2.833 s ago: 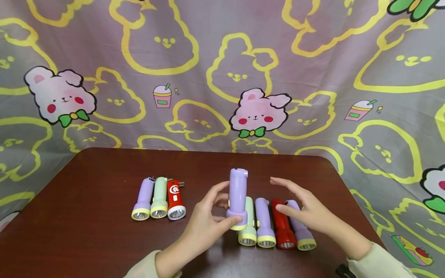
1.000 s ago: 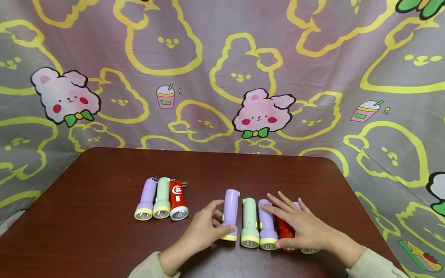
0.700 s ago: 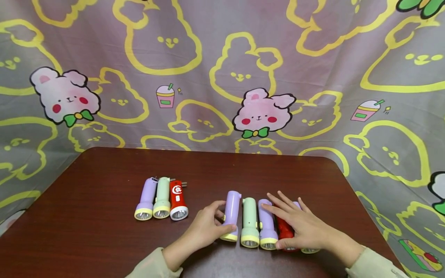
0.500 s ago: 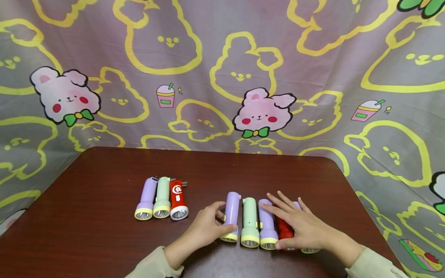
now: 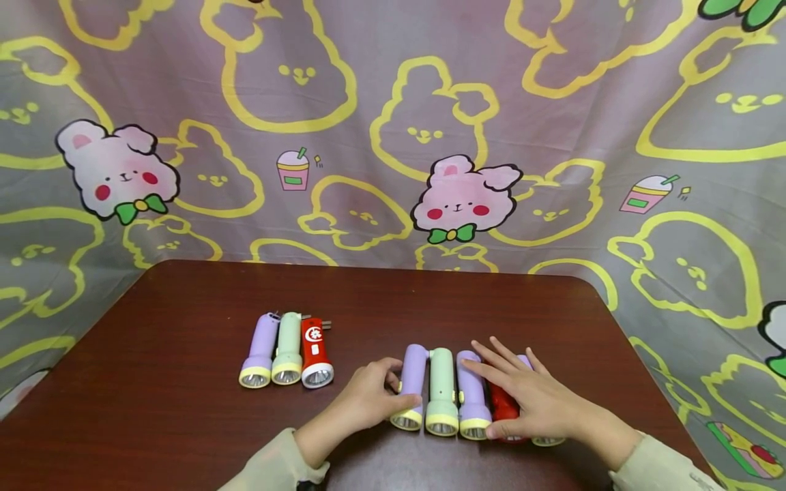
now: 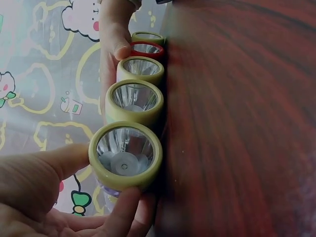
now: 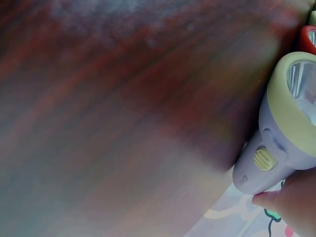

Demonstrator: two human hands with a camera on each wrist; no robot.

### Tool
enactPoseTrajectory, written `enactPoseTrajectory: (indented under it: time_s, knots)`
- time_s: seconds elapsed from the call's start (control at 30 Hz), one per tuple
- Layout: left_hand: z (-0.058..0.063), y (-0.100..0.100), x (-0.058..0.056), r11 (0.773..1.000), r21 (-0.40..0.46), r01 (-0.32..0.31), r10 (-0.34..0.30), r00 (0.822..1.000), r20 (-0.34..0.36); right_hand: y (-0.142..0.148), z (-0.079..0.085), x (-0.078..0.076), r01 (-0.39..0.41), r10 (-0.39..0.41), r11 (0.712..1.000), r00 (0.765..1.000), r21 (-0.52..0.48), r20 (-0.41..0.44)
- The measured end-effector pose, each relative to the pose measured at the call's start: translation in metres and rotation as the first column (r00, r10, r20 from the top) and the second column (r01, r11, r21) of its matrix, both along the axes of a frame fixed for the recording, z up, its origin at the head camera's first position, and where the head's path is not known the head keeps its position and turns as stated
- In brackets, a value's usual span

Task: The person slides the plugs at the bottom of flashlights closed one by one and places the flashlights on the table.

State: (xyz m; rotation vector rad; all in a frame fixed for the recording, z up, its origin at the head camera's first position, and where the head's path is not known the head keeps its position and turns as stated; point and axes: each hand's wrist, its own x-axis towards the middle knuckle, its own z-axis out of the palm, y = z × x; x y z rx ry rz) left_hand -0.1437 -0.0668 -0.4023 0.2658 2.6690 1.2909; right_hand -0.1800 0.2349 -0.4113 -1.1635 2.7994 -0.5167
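My left hand [image 5: 371, 395] pinches a purple flashlight [image 5: 413, 375] with a yellow rim, thumb on one side and fingers on the other. In the left wrist view its lens [image 6: 126, 153] faces the camera, close to the tabletop. Beside it in a row lie a green flashlight [image 5: 441, 385], a second purple flashlight [image 5: 471, 389] and a red flashlight [image 5: 505, 404]. My right hand [image 5: 534, 399] rests over the row's right part with fingers spread straight, covering much of the red one. Another purple flashlight [image 7: 264, 158] sits at the row's right end, mostly hidden in the head view.
To the left on the brown table [image 5: 184, 341], a separate group holds a purple flashlight [image 5: 260, 351], a green flashlight [image 5: 286, 348] and a red flashlight [image 5: 315, 354] with prongs sticking out. A patterned curtain [image 5: 368, 136] hangs behind the table.
The left hand has lowered the purple flashlight from above the row and moved it right against the green one. The right hand came down onto the row and has stayed there.
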Motion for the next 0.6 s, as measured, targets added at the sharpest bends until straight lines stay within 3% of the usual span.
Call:
enactPoseTrajectory:
  time_s: [0.4,0.6]
  knots:
    - [0.0035,-0.0005,0.0005,0.999,0.027,0.034,-0.036,0.998,0.061,0.0000,0.0003,-0.0003,0.007,-0.007,1.000,1.000,0.000,0.012]
    - [0.0052,-0.0062,-0.0003,0.995,0.085,0.048,-0.056,0.994,0.098,-0.0005,0.0002,-0.0008,0.006,-0.006,1.000,1.000,0.001,0.013]
